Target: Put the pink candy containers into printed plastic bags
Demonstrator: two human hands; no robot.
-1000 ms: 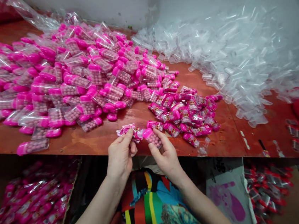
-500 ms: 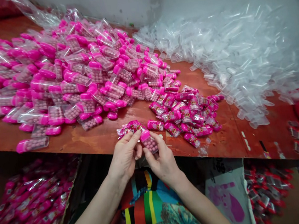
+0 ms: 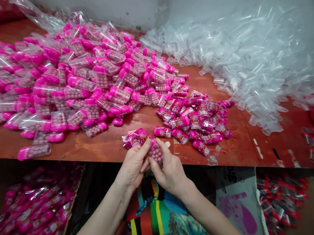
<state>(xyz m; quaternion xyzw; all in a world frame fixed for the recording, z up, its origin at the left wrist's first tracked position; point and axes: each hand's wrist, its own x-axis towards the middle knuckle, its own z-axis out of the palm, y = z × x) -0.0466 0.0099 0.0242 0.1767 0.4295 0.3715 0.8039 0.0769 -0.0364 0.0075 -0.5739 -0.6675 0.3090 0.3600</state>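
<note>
Between my two hands, at the table's front edge, is a small clear candy container (image 3: 156, 154) filled with pink balls. Its top end is partly covered by my fingers. My left hand (image 3: 132, 165) is closed on its left side, the thumb lying across the upper part. My right hand (image 3: 170, 170) grips the right side and lower end between thumb and fingers. Just beyond my left hand lie printed pink wrappers (image 3: 138, 135). To the right of these is a heap of containers in printed pink wrapping (image 3: 195, 119).
A large pile of pink-capped candy containers (image 3: 82, 80) covers the left of the wooden table (image 3: 93, 154). Clear empty plastic containers (image 3: 240, 56) are heaped at the right. Below stand a box of wrapped pink packs (image 3: 38, 216) and a box of red-capped containers (image 3: 280, 201).
Both hands have closed in around the candy container, which has shifted slightly left and down. My left thumb and fingers now overlap its upper part.
</note>
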